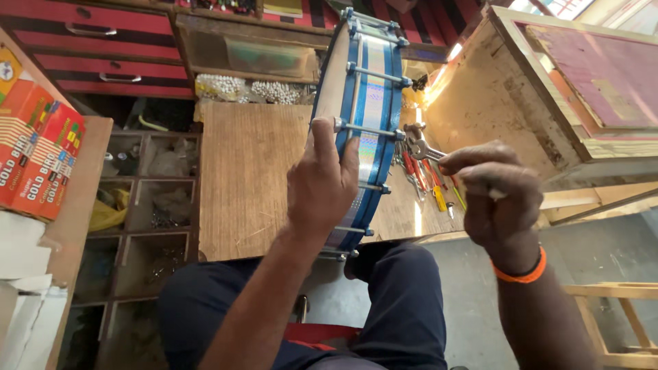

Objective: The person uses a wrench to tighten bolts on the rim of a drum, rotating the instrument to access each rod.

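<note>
A seated person steadies a blue drum (362,130) on its edge, the lower rim resting near the front edge of a wooden bench (247,178) and the knees, the skin side turned to the person's left. The left hand (322,181) lies over the near rim, fingers (321,140) together and pressed against the shell, thumb hooked beside a metal tension rod (367,130). The right hand (497,199), an orange band (524,274) at the wrist, has its fingers pinched shut on the handle of a small metal spanner (423,149), whose head sits at a lug on the drum's far side; the exact point of contact is hard to make out. Behind the drum, a scatter of red- and yellow-handled tools (430,181) is partly hidden by the shell and the hand. To the left, open wooden compartments (147,199) hold small parts too dim to identify, and orange cartons (38,154) are cut off by the frame edge. Red drawers (103,48) run along the top.
</note>
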